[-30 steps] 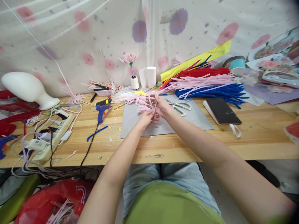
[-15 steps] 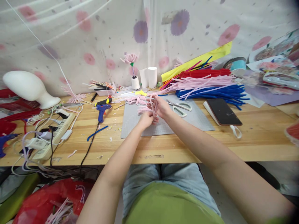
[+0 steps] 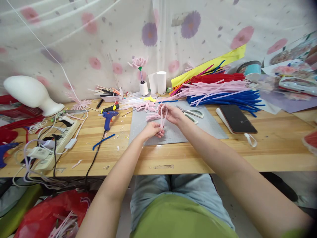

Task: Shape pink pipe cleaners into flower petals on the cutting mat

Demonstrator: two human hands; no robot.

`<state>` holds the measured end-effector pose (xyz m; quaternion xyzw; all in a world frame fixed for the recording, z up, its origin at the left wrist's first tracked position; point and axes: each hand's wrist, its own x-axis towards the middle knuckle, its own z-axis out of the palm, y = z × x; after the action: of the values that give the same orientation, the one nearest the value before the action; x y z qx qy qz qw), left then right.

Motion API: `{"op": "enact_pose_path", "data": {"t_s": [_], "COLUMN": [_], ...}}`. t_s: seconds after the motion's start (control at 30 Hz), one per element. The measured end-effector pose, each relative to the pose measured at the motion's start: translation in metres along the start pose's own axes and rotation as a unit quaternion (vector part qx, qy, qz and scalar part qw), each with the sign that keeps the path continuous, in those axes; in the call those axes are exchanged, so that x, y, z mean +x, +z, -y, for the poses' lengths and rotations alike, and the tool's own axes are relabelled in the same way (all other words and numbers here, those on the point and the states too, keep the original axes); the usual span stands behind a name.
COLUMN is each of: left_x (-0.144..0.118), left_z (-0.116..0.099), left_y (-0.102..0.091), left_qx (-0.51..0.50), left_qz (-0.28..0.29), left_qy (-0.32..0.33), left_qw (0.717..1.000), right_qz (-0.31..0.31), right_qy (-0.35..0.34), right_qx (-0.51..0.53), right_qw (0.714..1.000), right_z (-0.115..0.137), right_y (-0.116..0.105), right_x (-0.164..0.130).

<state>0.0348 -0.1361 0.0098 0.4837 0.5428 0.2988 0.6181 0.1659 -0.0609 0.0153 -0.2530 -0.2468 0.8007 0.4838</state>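
While the left hand (image 3: 151, 129) has dropped lower on the grey cutting mat (image 3: 210, 127), both hands pinch the pink pipe cleaner (image 3: 162, 118) (loop now narrower); right hand (image 3: 173, 113) above.

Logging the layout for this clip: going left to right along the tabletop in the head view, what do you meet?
White foam head form → power strip → blue glue gun → left hand → pink pipe cleaner → right hand → scissors → black phone.
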Motion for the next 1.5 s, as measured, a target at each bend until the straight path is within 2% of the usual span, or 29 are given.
{"op": "enact_pose_path", "data": {"t_s": [0.07,0.2,0.3,0.47,0.67,0.77,0.83,0.9,0.93,0.97,1.0,1.07,1.1,1.17,1.23,1.3,1.37,1.5], "left_x": [-0.002,-0.004,-0.005,-0.005,0.001,0.002,0.0,-0.005,-0.007,-0.01,-0.012,-0.014,-0.014,-0.013,-0.012,-0.013,-0.015,-0.015], "left_z": [-0.001,-0.003,-0.004,-0.009,-0.023,-0.022,-0.017,-0.011,-0.008,-0.005,-0.003,-0.001,0.0,0.0,0.0,0.0,0.001,0.005], "left_y": [0.0,0.002,0.005,0.009,0.006,-0.004,-0.014,-0.027,-0.033,-0.04,-0.046,-0.057,-0.062,-0.07,-0.076,-0.079,-0.082,-0.087], "left_qx": [-0.002,-0.019,-0.011,0.046,0.119,0.131,0.134,0.122,0.112,0.103,0.096,0.089,0.089,0.096,0.11,0.124,0.133,0.14], "left_qz": [0.0,-0.011,-0.029,-0.054,-0.037,-0.055,-0.071,-0.092,-0.098,-0.102,-0.104,-0.103,-0.1,-0.088,-0.078,-0.068,-0.06,-0.06], "left_qy": [-0.004,-0.009,-0.028,-0.043,-0.03,-0.023,-0.024,-0.019,-0.013,-0.01,-0.005,-0.002,-0.001,-0.002,-0.002,-0.003,-0.004,0.0], "left_qw": [1.0,1.0,0.999,0.997,0.992,0.99,0.988,0.988,0.989,0.989,0.99,0.991,0.991,0.992,0.991,0.99,0.989,0.988], "right_qz": [-0.038,-0.168,-0.212,-0.246,-0.242,-0.221,-0.218,-0.241,-0.251,-0.259,-0.263,-0.254,-0.237,-0.199,-0.179,-0.192,-0.206,-0.183], "right_qy": [-0.016,-0.078,-0.112,-0.132,-0.159,-0.176,-0.199,-0.202,-0.184,-0.156,-0.13,-0.086,-0.065,-0.044,-0.045,-0.045,-0.02,0.055], "right_qx": [-0.002,0.036,0.061,0.087,0.051,-0.029,-0.144,-0.277,-0.361,-0.462,-0.574,-0.765,-0.814,-0.872,-0.902,-0.915,-0.916,-0.911], "right_qw": [0.999,0.982,0.969,0.956,0.956,0.959,0.945,0.908,0.879,0.833,0.764,0.585,0.526,0.445,0.39,0.351,0.344,0.366], "right_z": [-0.003,-0.009,-0.014,-0.018,-0.015,-0.002,0.017,0.04,0.051,0.061,0.068,0.077,0.077,0.073,0.066,0.06,0.058,0.065], "right_y": [0.004,0.014,0.018,0.015,0.013,0.006,-0.007,-0.026,-0.037,-0.048,-0.058,-0.074,-0.079,-0.084,-0.084,-0.082,-0.079,-0.073], "right_x": [0.003,0.008,0.01,0.018,0.028,0.025,0.018,0.006,0.0,-0.008,-0.015,-0.029,-0.034,-0.041,-0.041,-0.039,-0.035,-0.031]}}
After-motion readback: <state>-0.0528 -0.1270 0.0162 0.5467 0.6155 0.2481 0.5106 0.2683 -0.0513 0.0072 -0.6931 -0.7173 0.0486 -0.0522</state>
